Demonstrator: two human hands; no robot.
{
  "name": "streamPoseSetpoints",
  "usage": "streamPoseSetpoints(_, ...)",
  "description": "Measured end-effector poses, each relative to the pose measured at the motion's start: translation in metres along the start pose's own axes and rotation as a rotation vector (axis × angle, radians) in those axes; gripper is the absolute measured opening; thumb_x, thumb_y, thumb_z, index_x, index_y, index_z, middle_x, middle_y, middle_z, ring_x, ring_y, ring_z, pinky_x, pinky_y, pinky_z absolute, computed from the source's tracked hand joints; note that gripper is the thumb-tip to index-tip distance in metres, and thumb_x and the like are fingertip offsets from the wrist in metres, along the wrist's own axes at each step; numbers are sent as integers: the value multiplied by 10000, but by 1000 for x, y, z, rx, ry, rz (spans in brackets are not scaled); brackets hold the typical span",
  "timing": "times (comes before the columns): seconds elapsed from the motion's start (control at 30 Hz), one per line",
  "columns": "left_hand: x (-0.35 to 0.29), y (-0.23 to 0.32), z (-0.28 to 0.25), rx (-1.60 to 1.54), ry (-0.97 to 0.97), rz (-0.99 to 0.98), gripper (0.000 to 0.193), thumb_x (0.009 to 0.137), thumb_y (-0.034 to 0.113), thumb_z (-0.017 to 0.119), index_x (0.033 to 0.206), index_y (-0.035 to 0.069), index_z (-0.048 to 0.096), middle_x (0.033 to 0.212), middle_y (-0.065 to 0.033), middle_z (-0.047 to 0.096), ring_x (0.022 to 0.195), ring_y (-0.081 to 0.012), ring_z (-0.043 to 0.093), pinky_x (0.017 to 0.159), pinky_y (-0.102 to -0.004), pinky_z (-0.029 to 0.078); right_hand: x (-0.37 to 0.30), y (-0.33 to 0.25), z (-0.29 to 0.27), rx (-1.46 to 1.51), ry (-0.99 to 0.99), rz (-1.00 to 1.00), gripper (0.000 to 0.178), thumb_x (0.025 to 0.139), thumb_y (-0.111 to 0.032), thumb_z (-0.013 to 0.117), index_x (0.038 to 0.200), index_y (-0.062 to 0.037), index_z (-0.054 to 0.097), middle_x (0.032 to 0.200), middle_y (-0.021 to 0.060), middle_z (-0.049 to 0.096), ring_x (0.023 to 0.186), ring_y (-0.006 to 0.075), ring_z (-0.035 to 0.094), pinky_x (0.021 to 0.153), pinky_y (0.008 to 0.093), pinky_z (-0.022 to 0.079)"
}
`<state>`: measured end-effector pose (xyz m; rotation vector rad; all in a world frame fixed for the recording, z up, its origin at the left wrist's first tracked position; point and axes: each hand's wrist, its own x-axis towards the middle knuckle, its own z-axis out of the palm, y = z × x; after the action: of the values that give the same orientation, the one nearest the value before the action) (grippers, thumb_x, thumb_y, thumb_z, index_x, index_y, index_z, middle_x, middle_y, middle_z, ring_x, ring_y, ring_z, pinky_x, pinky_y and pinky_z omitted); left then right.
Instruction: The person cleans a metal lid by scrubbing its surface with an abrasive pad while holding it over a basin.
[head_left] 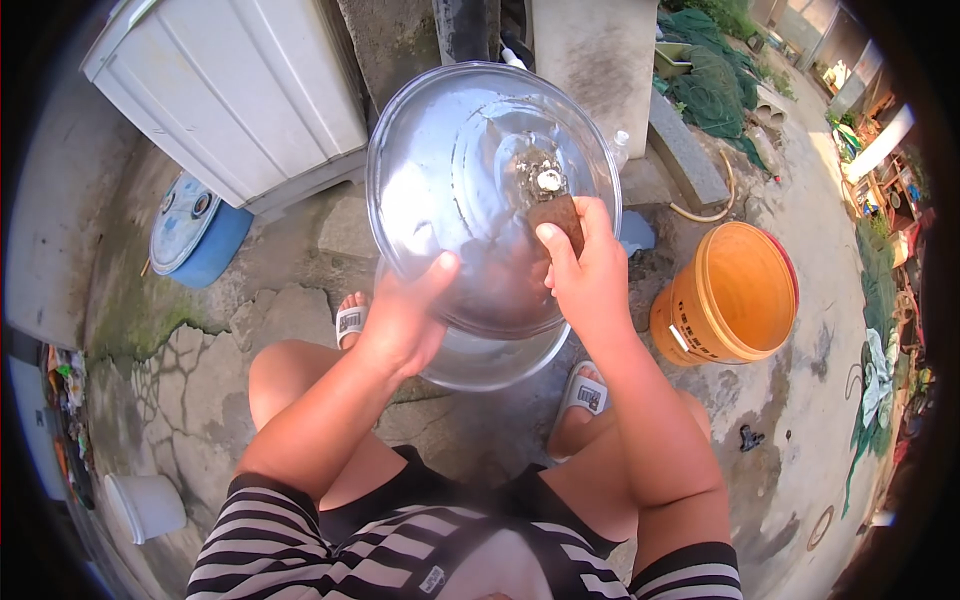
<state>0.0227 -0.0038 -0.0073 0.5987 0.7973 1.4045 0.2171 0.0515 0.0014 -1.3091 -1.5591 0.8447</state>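
Note:
A large shiny metal pot lid (420, 160) is tilted up in front of me, above a metal basin (505, 368) that is mostly hidden behind it. My left hand (405, 315) grips the lid's near-left rim, thumb on the face and fingers out of sight behind. Closed around a brown scouring pad (556, 220), my right hand (592, 270) presses it to the lid just below the pale fitting (549, 179) near the lid's centre. Dark marks surround that fitting.
To the right stands an orange bucket (702, 270). A blue drum (205, 235) and a white ribbed cabinet (230, 90) are on the left. Behind are a clear bottle (620, 145), a stone block (685, 150) and green netting (715, 70). A white bucket (150, 505) sits lower left.

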Motion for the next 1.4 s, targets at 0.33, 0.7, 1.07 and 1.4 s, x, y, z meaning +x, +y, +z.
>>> streamPoseSetpoints(0.33,-3,5,1,26,-89,-8,455,969,199,649,1325,-42,503,1267,-167,614,1157,-294,612,1016,-458,486,-5,-7,1,-202,-49,-87,420,941,-293,634,1248,-34,512,991,259,676,932,455,640,778,503,498)
streamPoseSetpoints(0.7,-3,0,-5,51,-29,-8,463,963,206,660,1323,-41,506,1262,-167,614,1163,-286,608,1017,-455,485,-6,-13,5,-272,-9,-83,388,943,-264,631,1247,-63,496,959,265,671,905,457,641,770,508,496)
streamPoseSetpoints(1.07,-2,-1,-6,50,-35,-19,460,957,204,667,1332,-18,520,1270,-155,615,1165,-287,605,1025,-466,474,-4,-8,1,-248,-48,-51,408,939,-266,633,1267,-65,501,934,267,674,894,461,642,756,514,496)
streamPoseSetpoints(1.4,-3,5,0,51,-107,-2,469,954,211,671,1327,-29,519,1275,-158,614,1166,-289,606,1022,-461,475,-4,-10,-1,-241,-78,-62,402,947,-282,624,1244,-49,486,864,276,664,845,473,638,722,538,478)
